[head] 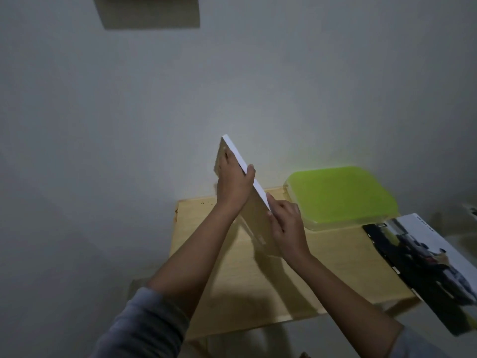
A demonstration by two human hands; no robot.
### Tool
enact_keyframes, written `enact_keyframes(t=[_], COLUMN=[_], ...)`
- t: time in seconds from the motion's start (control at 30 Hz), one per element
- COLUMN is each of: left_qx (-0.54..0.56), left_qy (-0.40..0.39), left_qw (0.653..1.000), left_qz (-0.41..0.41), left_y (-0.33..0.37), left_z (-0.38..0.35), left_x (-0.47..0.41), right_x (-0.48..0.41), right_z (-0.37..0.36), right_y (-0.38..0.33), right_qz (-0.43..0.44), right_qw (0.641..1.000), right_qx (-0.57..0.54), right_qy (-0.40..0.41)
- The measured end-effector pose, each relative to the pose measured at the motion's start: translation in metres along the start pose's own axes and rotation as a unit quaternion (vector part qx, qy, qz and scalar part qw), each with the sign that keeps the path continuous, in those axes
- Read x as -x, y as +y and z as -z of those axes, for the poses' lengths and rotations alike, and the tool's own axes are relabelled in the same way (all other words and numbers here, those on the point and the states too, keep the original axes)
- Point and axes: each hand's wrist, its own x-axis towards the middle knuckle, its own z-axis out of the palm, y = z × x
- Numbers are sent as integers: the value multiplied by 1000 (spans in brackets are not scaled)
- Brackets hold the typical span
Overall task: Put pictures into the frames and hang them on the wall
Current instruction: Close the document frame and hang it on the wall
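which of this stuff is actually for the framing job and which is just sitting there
For the job:
- frame, held edge-on by left hand and right hand
- printed picture at the right edge of the table

Lying about:
- green-lidded box on the table

pale wood-look table (335, 267), smooth and matt, frame (238, 161) with smooth white edge and dull cardboardy back, lime plastic lid (338, 195), glossy printed picture (426, 259) lower right, matt painted wall (103, 125), grey cloth sleeve (144, 326)
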Motion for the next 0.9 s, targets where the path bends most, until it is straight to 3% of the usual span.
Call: enact_keyframes(t=[0.2,0.57,0.9], left_qx=[5,89,133], left_qy=[17,132,230], left_qw=[999,978,950], left_qz=[41,135,162], left_y=[-13,-43,-73], left_z=[16,41,75], left_x=[10,17,32], right_x=[2,22,56], right_z=[-16,-39,-57], right_y=[-2,-39,-62], right_qz=[30,58,3], right_qw=[998,987,971], right_qx=[43,51,-104], right_qy=[-28,-144,-216])
